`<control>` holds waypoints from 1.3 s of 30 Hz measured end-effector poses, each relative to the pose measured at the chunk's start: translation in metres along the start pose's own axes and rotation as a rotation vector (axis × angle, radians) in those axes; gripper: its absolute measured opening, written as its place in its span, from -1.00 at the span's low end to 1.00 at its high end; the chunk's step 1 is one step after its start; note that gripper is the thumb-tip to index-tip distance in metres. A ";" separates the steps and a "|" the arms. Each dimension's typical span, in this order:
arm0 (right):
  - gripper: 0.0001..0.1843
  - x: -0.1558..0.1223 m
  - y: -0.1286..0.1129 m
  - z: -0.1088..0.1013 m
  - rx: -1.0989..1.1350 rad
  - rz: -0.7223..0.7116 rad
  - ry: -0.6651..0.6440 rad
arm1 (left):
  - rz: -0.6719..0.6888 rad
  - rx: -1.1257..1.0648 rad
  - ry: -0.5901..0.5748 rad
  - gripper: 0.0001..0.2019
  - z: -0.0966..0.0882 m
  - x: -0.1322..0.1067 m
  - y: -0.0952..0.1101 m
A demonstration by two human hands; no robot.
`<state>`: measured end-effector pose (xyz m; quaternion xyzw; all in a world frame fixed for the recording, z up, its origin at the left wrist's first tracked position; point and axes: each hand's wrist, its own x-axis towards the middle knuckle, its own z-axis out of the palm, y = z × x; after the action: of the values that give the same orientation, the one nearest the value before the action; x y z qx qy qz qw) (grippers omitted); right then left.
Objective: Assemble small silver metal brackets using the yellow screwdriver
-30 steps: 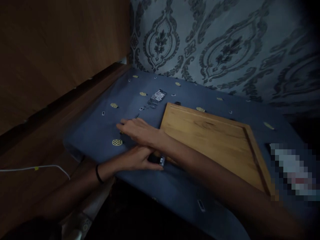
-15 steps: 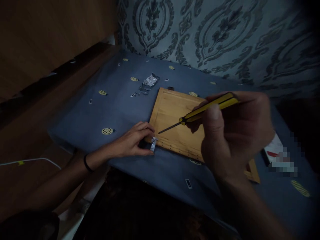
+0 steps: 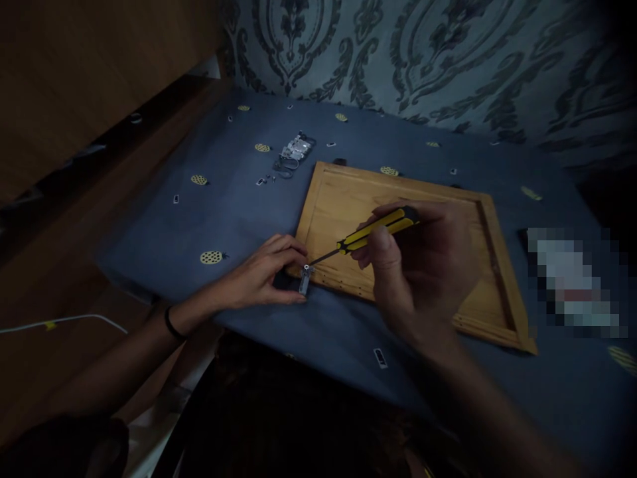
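In my right hand (image 3: 423,259) is a yellow and black screwdriver (image 3: 375,230), its shaft slanting down to the left. The tip meets, or comes very close to, a small metal hinge (image 3: 304,281) at the near left corner of a wooden panel (image 3: 343,206). Thumb and fingers of my left hand (image 3: 271,272) curl around that hinge and hold it at the panel's edge. The panel lies flat with a raised frame and a row of small holes along its near side. My right hand hides part of it.
Beyond my left hand lie more metal hinges (image 3: 297,147) in a clear bag, with a few small screws (image 3: 269,178) beside them. A blue pineapple-print cloth (image 3: 239,206) covers the table. A blurred-out object (image 3: 572,279) rests at the right, and a patterned wall (image 3: 368,53) stands behind.
My right hand has moved left and down, bringing the screwdriver's tip to the hinge. My left hand stays at the panel's corner. The view has shifted slightly.
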<state>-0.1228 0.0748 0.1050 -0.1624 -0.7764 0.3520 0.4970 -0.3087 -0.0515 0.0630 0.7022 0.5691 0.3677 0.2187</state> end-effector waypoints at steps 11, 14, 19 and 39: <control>-0.89 -0.001 0.004 0.003 -0.004 -0.023 -0.023 | -0.001 -0.005 0.003 -0.61 -0.001 0.000 0.002; -0.91 -0.002 0.003 0.003 -0.016 0.000 -0.026 | -0.013 -0.004 -0.001 -0.62 0.000 0.000 0.001; -0.88 -0.003 0.004 0.003 -0.039 -0.055 -0.028 | 0.004 -0.001 0.001 -0.62 0.000 0.001 0.000; -0.69 0.011 -0.015 0.001 0.119 0.097 -0.222 | -0.006 -0.019 -0.001 -0.63 0.001 0.000 -0.001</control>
<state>-0.1270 0.0705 0.1222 -0.1300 -0.7955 0.4367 0.3994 -0.3083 -0.0507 0.0615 0.6987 0.5676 0.3718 0.2267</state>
